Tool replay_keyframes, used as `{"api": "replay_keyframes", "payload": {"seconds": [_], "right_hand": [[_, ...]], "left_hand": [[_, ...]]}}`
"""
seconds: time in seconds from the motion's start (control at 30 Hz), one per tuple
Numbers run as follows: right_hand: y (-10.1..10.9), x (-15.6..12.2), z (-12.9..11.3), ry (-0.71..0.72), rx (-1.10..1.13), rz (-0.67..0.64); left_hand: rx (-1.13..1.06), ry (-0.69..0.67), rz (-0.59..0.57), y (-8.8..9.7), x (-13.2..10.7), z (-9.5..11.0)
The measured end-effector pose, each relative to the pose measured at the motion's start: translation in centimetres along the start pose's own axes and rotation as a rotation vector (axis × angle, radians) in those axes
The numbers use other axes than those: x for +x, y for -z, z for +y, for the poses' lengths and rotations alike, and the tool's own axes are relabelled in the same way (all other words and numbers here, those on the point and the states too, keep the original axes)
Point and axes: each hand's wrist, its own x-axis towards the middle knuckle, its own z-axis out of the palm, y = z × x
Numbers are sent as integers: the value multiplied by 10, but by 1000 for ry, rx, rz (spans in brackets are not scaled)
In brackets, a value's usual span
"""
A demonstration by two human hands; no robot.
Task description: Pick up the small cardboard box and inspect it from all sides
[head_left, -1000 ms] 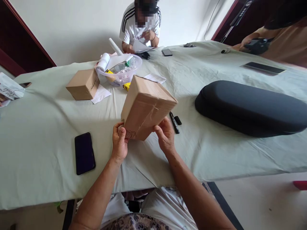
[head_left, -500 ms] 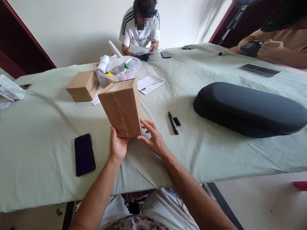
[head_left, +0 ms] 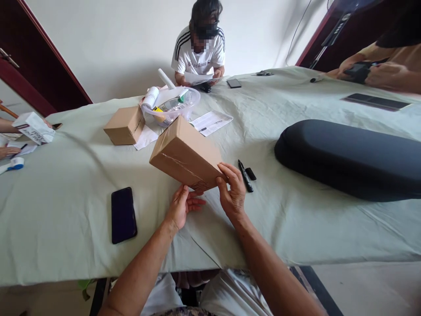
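A taped brown cardboard box (head_left: 186,153) is tilted in the air above the table, its long side running up to the left. My right hand (head_left: 232,193) grips its near right corner with thumb and fingers. Under the near edge, my left hand (head_left: 182,206) supports the box from below with its fingers spread. A black marker (head_left: 245,174) and its cap (head_left: 251,174) lie just right of my right hand.
The table (head_left: 66,206) has a pale green cloth. On it lie a black phone (head_left: 123,215), a second brown box (head_left: 125,125), a clear bowl of items (head_left: 171,105), papers (head_left: 210,122) and a long black case (head_left: 348,156). Other people sit at the far end, left and right.
The box has been turned from standing on end to lying tilted. My right hand went from an open touch to gripping its corner; my left hand moved beneath it. The view shifted slightly.
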Motion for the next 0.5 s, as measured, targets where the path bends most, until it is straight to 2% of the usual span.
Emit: {"api": "replay_keyframes", "payload": {"seconds": [0.2, 0.33, 0.43, 0.5], "right_hand": [[13, 7, -7, 123, -20, 37], [15, 9, -2, 172, -120, 13], [13, 9, -1, 170, -168, -56], [11, 8, -2, 150, -150, -76]], "left_hand": [[227, 167, -82, -2, 1, -1], [557, 267, -239, -11, -13, 8], [628, 146, -330, -24, -50, 17], [556, -38, -495, -35, -81, 15]]}}
